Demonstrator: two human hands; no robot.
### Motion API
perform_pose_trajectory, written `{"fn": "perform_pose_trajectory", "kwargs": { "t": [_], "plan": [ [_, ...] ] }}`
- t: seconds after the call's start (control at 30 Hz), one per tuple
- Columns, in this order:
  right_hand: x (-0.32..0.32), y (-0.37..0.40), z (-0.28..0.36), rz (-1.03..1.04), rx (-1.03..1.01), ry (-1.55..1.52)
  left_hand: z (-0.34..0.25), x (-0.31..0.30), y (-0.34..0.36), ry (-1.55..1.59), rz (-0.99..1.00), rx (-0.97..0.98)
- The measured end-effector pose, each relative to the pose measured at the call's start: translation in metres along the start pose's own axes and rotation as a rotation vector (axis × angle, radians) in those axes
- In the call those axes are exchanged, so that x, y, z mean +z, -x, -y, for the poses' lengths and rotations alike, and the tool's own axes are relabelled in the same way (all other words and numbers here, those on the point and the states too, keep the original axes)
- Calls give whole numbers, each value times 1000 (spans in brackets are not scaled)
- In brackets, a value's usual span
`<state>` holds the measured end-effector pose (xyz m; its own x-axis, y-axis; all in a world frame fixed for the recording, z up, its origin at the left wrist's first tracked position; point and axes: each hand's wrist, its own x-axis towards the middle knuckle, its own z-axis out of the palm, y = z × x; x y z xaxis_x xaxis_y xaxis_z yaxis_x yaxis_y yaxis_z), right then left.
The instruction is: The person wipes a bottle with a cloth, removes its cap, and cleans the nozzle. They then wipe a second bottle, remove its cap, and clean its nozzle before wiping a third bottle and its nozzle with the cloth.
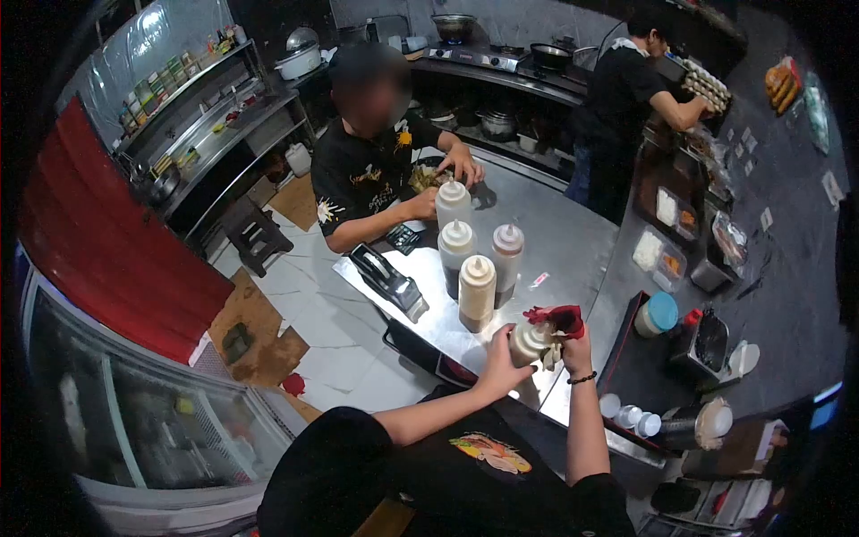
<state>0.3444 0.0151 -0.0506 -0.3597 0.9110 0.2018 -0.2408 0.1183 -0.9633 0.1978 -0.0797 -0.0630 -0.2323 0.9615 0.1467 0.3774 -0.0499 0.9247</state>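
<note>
My left hand (508, 365) is wrapped around the side of a squeeze bottle (530, 338) at the near edge of the steel table (559, 259). Bunched in my right hand (577, 349) is a red cloth (561, 319), held against the bottle's upper right side. A paler bit of cloth hangs below it. Just beyond stand several more squeeze bottles: one filled with tan sauce (477, 294), one with dark contents (457, 255), one with brownish contents (506, 259) and a whitish one (453, 206). My right fingertips are partly hidden by the cloth.
A black tape dispenser (389, 282) stands at the table's left edge. Across the table a person (371, 170) handles food; another person (617, 107) holds an egg tray (705, 89). On the right counter are food containers (660, 251) and a blue-lidded tub (658, 315).
</note>
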Motion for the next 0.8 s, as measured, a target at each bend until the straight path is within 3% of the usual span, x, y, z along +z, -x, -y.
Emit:
{"fn": "perform_pose_trajectory", "kwargs": {
  "t": [0.07,0.13,0.3,0.43,0.53,0.57,0.67,0.7,0.8],
  "plan": [
    [5,0,11,-54,11,27,-10,11,-6,-17,-36,-61],
    [10,0,26,-116,37,47,10,15,-17,36,50,-29],
    [-9,-23,37,128,241,38,7,-13,-46,200,379,-13],
    [0,-45,70,287,323,225,19,-18,-70,133,619,-5],
    [1,-62,70,440,386,237,14,-20,-84,-103,903,25],
    [2,-69,67,502,410,272,8,-25,-77,-4,686,103],
    [16,-89,80,747,409,455,19,-23,-82,-131,913,-10],
    [21,-91,80,749,456,428,12,-29,-88,-195,1029,-142],
    [11,-99,69,625,298,575,45,-19,-79,-157,711,270]
  ]
}}
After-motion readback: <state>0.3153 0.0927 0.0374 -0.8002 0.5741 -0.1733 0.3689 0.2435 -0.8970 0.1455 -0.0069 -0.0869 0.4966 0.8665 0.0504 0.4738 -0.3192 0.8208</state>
